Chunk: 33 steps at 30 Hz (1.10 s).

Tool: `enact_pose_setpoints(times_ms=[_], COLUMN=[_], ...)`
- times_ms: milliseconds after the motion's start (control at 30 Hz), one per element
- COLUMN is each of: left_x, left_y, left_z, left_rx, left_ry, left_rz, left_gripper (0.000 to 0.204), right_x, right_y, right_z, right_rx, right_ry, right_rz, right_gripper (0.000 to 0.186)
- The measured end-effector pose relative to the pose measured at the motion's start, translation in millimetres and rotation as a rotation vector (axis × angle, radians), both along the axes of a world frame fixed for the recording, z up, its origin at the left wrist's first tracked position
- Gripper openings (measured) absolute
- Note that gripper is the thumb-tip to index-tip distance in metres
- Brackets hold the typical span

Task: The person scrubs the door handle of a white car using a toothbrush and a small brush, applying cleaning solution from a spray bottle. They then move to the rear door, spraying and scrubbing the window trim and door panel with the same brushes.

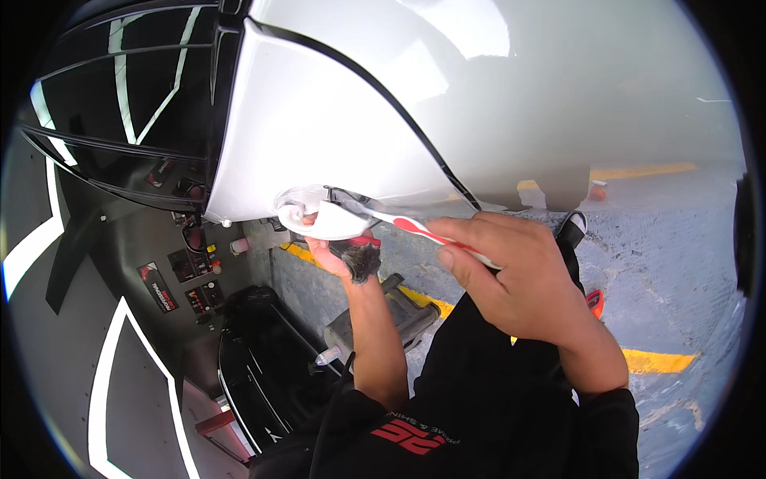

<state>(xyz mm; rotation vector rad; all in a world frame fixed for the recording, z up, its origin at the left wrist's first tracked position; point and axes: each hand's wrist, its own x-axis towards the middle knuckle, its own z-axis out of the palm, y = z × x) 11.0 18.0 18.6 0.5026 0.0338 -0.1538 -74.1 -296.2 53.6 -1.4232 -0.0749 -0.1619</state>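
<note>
My right hand [519, 279] grips a slim white-and-red brush [407, 225], like a toothbrush, angled toward the open round flap recess [295, 203] in a white car panel [327, 120]. The brush's tip is at the dark inner edge, partly hidden by the white flap [341, 223]. Below the flap, my left hand [327, 259] holds a red item with a dark tufted end [361, 262], apparently a detailing brush. Its fingertips reach up behind the flap, so their exact contact is unclear.
A dark grey wheeled stool [383, 311] with a clear bottle [327, 357] stands below on the grey floor [654, 279] with yellow lines. A glossy black vehicle [251, 375] is at lower left. My shoe [574, 227] shows at right, near a red object [594, 303].
</note>
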Motion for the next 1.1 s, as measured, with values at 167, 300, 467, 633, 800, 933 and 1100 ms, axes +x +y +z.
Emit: enact_pose_setpoints(times_ms=[167, 300, 467, 633, 800, 933, 1100], left_x=[-1.0, 0.8, 0.1, -2.5, -2.8, 0.2, -1.7], left_y=[-11.1, -16.3, -7.0, -12.4, -9.6, -18.8, -20.5], left_z=[1.6, 6.2, -2.3, 3.2, 4.2, 8.3, 10.8], left_rx=[-0.055, -0.029, -0.056, -0.063, -0.051, -0.143, -0.113], left_ry=[-0.091, -0.039, -0.028, 0.076, 0.092, 0.069, 0.082], left_rz=[-0.010, 0.002, -0.030, 0.047, 0.100, 0.029, 0.056], left_gripper=[0.026, 0.025, 0.026, 0.022, 0.020, 0.020, 0.018], right_x=[-13.1, -21.2, -29.1, -41.2, -33.8, -4.1, -9.4], right_y=[-10.4, -15.1, -21.9, -24.6, 0.8, 32.3, 33.4], right_z=[7.1, 18.2, 28.4, 45.3, 35.5, 17.5, 16.9], right_rx=[0.101, -0.277, -0.147, -0.505, -0.608, -0.657, -0.634], right_ry=[0.142, 0.078, 0.100, 0.040, -0.120, -0.135, -0.058], right_rz=[-0.037, -0.024, -0.082, -0.152, -0.160, -0.204, -0.381], right_gripper=[0.020, 0.024, 0.025, 0.031, 0.032, 0.028, 0.016])
